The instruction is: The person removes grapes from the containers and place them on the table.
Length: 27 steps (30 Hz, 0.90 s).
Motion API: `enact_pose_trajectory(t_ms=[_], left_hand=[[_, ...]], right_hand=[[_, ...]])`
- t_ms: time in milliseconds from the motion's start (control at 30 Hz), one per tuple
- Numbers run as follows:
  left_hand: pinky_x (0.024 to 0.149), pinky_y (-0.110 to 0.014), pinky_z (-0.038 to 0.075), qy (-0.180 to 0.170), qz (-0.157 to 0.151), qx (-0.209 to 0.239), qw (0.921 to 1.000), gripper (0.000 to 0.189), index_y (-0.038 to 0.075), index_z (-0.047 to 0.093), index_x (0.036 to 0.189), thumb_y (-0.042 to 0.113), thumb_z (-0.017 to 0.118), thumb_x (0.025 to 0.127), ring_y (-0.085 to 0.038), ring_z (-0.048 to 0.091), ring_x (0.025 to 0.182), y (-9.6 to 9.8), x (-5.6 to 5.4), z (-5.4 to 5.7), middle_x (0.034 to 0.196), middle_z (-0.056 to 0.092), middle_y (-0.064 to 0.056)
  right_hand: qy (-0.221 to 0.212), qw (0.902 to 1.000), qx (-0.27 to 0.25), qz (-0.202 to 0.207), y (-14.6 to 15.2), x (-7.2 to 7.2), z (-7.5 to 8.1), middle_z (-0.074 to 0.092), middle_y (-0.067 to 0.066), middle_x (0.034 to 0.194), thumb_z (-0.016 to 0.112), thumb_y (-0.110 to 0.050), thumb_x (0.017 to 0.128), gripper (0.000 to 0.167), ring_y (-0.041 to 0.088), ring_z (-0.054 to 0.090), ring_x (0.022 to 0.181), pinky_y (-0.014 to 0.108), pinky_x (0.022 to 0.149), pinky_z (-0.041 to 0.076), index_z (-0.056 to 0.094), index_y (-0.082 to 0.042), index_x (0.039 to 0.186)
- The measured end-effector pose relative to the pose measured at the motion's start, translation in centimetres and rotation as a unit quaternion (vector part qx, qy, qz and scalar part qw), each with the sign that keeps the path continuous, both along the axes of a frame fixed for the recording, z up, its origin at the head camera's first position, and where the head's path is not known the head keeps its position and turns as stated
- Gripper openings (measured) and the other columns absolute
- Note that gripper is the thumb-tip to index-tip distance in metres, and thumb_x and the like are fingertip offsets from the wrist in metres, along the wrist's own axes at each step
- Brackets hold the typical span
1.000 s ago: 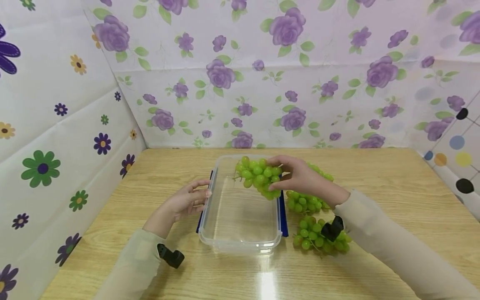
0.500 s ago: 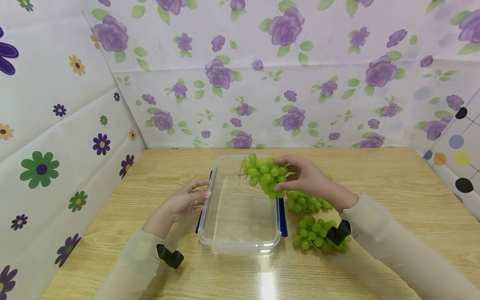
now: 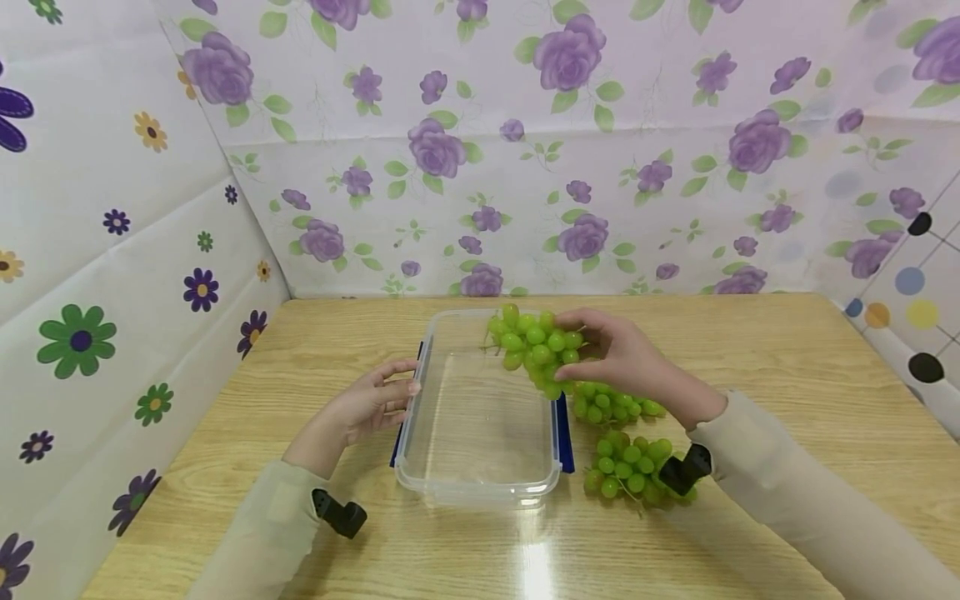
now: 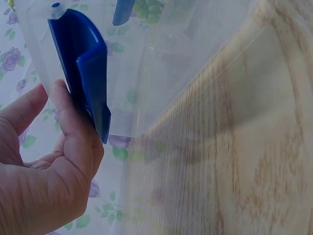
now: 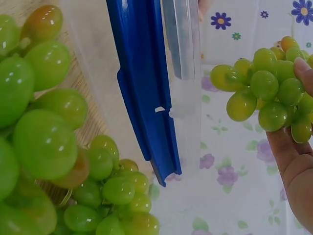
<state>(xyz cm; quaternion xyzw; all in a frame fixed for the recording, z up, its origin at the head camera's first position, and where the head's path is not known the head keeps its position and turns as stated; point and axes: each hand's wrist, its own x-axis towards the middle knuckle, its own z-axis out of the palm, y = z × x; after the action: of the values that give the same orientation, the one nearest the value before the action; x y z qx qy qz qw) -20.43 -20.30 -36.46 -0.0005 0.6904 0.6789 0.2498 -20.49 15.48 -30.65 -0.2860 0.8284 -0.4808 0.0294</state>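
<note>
My right hand [image 3: 617,354] holds a bunch of green grapes [image 3: 536,343] between thumb and fingers, raised over the far right part of a clear plastic box [image 3: 480,487]. In the right wrist view the held grapes [image 5: 274,88] hang beside the box, near its blue latch flap [image 5: 142,88]. Touching the box's left side is my left hand [image 3: 375,402], its fingers loosely bent. The left wrist view has those fingers against another blue latch flap [image 4: 90,68]. No grapes lie inside the box.
Right of the box, a bunch of grapes [image 3: 609,404] lies partly hidden behind my right hand. Nearer to me lies another bunch [image 3: 630,467], partly covered by the wrist camera [image 3: 686,468]. The wooden table [image 3: 795,400] meets floral cloth walls [image 3: 645,225].
My right hand has shifted a little to the right with the held grapes. My left hand and the box stay in place.
</note>
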Motion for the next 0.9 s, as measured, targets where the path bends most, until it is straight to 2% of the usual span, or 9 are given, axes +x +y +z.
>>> enact_pose_trajectory(t_ms=[400, 467, 600, 667, 733, 900], left_hand=[[0.065, -0.015, 0.051, -0.001, 0.001, -0.008, 1.0, 0.061, 0.008, 0.026, 0.148, 0.012, 0.056, 0.095, -0.002, 0.056, 0.074, 0.0, 0.0, 0.0, 0.094, 0.055, 0.005], [0.066, -0.015, 0.051, -0.001, 0.001, -0.01, 0.9999, 0.062, 0.009, 0.026, 0.148, 0.013, 0.056, 0.095, -0.002, 0.056, 0.074, 0.0, 0.0, 0.0, 0.094, 0.055, 0.006], [0.066, -0.015, 0.051, 0.001, -0.001, -0.011, 0.9999, 0.062, 0.009, 0.026, 0.148, 0.013, 0.057, 0.095, -0.002, 0.056, 0.074, 0.0, -0.1, -0.1, 0.095, 0.054, 0.005], [0.066, -0.015, 0.051, 0.001, 0.0, -0.01, 0.9999, 0.062, 0.009, 0.026, 0.148, 0.014, 0.057, 0.095, -0.002, 0.056, 0.075, 0.0, -0.1, -0.1, 0.097, 0.054, 0.005], [0.066, -0.015, 0.051, 0.0, 0.0, -0.009, 1.0, 0.063, 0.009, 0.026, 0.148, 0.014, 0.057, 0.095, -0.002, 0.056, 0.075, -0.1, -0.1, -0.1, 0.098, 0.054, 0.004], [0.065, -0.014, 0.051, -0.001, 0.001, -0.006, 1.0, 0.064, 0.009, 0.025, 0.149, 0.015, 0.059, 0.094, -0.002, 0.056, 0.075, -0.1, -0.1, -0.1, 0.101, 0.052, 0.003]], right_hand=[[-0.009, 0.9996, -0.006, -0.027, 1.8, 0.5, -0.4, 0.054, 0.018, 0.132, 0.077, -0.009, 0.078, 0.06, 0.03, 0.058, 0.11, 0.028, 0.088, 0.052, 0.052, 0.002, 0.131], [-0.008, 0.9993, -0.004, -0.036, 2.0, 0.6, -0.4, 0.054, 0.018, 0.131, 0.078, -0.009, 0.078, 0.06, 0.025, 0.059, 0.108, 0.026, 0.086, 0.052, 0.052, 0.001, 0.131], [-0.007, 0.9986, 0.001, -0.052, 2.5, 0.8, -0.5, 0.055, 0.017, 0.13, 0.077, -0.01, 0.078, 0.059, 0.005, 0.057, 0.103, 0.022, 0.085, 0.051, 0.052, 0.0, 0.131], [-0.006, 0.9982, 0.0, -0.059, 2.7, 0.9, -0.5, 0.055, 0.016, 0.131, 0.077, -0.01, 0.079, 0.059, 0.0, 0.056, 0.102, 0.021, 0.084, 0.051, 0.052, 0.0, 0.131], [-0.006, 0.9978, 0.0, -0.066, 2.9, 1.0, -0.5, 0.055, 0.017, 0.13, 0.077, -0.011, 0.079, 0.059, 0.005, 0.057, 0.103, 0.021, 0.084, 0.051, 0.052, 0.0, 0.132], [-0.014, 0.9962, -0.002, -0.086, 3.4, 1.1, -0.6, 0.053, 0.018, 0.132, 0.076, -0.012, 0.08, 0.061, 0.03, 0.058, 0.11, 0.02, 0.084, 0.051, 0.049, 0.0, 0.134]])
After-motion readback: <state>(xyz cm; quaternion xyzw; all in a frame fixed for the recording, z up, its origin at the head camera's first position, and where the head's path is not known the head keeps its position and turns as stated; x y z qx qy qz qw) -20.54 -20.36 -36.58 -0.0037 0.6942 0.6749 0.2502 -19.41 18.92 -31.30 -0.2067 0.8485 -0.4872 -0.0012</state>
